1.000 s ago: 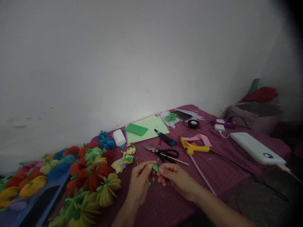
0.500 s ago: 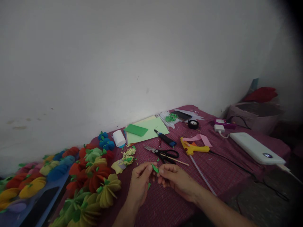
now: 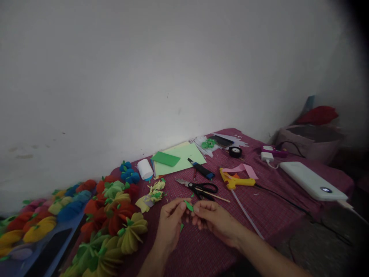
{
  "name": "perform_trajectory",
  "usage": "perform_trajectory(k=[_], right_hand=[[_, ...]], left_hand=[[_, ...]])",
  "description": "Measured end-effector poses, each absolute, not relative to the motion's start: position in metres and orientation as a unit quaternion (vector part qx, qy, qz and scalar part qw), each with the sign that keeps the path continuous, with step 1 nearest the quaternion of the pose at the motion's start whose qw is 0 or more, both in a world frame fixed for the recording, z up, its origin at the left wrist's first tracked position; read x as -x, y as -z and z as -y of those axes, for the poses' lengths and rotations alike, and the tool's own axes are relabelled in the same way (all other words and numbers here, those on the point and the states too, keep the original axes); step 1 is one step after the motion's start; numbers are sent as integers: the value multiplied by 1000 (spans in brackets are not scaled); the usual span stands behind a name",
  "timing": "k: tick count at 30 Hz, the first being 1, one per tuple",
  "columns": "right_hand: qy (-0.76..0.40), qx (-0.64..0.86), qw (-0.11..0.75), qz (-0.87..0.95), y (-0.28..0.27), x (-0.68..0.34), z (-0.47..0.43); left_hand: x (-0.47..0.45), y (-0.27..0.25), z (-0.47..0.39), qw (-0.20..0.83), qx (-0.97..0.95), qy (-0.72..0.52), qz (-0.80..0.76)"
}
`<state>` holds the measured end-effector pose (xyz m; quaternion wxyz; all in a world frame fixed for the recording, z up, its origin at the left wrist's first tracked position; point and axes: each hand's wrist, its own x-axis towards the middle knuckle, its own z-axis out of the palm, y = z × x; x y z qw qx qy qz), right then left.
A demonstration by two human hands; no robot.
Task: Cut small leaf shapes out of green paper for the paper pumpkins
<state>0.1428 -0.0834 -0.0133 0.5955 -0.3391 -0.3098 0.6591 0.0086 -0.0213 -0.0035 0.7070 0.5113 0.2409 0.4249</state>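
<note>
A small green leaf-shaped piece (image 3: pixel 189 206) is pinched between my two hands above the near part of the table. My left hand (image 3: pixel 172 215) holds one end with thumb and fingers. From the other side, my right hand (image 3: pixel 213 216) grips the opposite end, its fingers curled. Just beyond my hands lie black-handled scissors (image 3: pixel 204 187) with their blades pointing left, beside a thin wooden stick (image 3: pixel 216 196). Another green scrap (image 3: pixel 181 227) shows next to my left hand. Crumpled pale yellow and green scraps (image 3: pixel 155 192) lie to the left of the scissors.
Colourful pumpkin-like ornaments (image 3: pixel 117 211) crowd the left side. Behind are light green sheets (image 3: pixel 188 157), a green strip (image 3: pixel 165 158), a utility knife (image 3: pixel 201 169) and a white bottle (image 3: pixel 145 169). A yellow glue gun (image 3: pixel 238 181), its cord and a white power bank (image 3: pixel 313 181) lie right.
</note>
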Motion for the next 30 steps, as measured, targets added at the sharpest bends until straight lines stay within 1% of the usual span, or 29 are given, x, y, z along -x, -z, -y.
perform_trajectory(k=[12,21,24,27,30], right_hand=[[-683,326,580,301,14,-142,84],[-675,344,577,307,13,-142,84],[-630,375,588,342,12,-144,84],[-530,426,615,400,10,-145,85],[-467,454,610,451,9,-144,84]], left_hand=[[-8,5,21,688,-538,-412,-261],[-7,-1,22,689,-535,-425,-244],[-7,1,21,672,-543,-434,-256],[-8,4,19,640,-550,-444,-300],[-10,6,18,615,-556,-448,-335]])
